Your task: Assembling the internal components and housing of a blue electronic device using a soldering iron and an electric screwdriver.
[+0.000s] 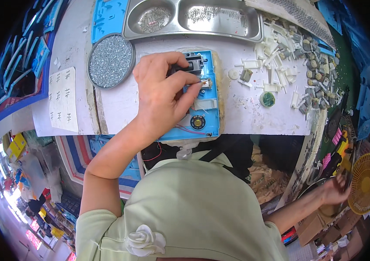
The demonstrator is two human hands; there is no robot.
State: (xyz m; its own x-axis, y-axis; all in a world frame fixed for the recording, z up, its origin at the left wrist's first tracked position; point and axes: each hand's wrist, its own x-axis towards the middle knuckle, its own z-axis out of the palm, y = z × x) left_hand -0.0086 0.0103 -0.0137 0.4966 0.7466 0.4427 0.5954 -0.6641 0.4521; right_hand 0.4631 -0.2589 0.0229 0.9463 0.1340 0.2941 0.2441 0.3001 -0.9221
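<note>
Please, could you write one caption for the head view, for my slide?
Left hand at an open blue case on the table, right hand out to the side.

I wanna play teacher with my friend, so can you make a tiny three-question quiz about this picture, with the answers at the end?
1. Which of the person's hands is over the blue casing, left or right?
2. True or false: the round tray full of small metal pieces is to the right of the casing.
3. What shows in the casing near the edge closest to the person?
A) a spoon
B) a round speaker
C) a candle

Key:
1. The left hand.
2. False: the round tray is to the left.
3. B
</note>
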